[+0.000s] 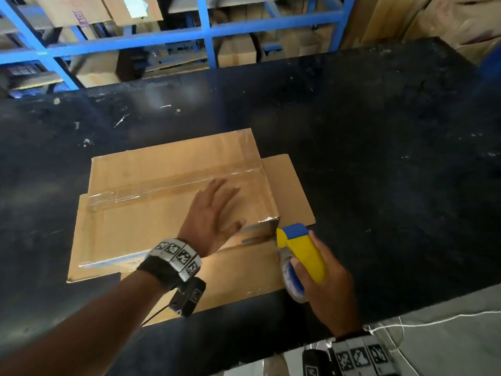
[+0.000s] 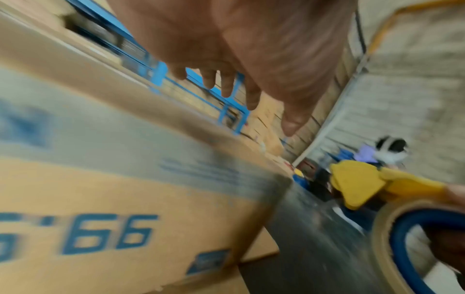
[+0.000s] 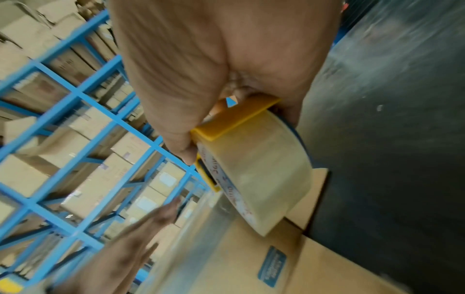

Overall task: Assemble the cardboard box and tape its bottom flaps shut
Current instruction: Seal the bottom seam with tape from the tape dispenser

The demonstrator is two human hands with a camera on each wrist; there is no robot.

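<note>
Right hand (image 1: pixel 329 289) grips tape dispenser (image 1: pixel 302 253) at box (image 1: pixel 173 196) corner; left hand (image 1: pixel 214 218) spread flat.

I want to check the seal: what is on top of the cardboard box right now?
On the cardboard box: a clear tape strip along the flap seam, and the left hand spread flat near its right end. The seam under the hand is covered. The right hand holds the tape dispenser beside the corner.

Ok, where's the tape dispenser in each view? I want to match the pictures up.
Head: tape dispenser lower right of centre, held in the right hand at the box's near right corner.
Left wrist: lower right edge, yellow body, blue core.
Right wrist: centre, gripped under the palm.
Shared landmark: blue racking.
</note>
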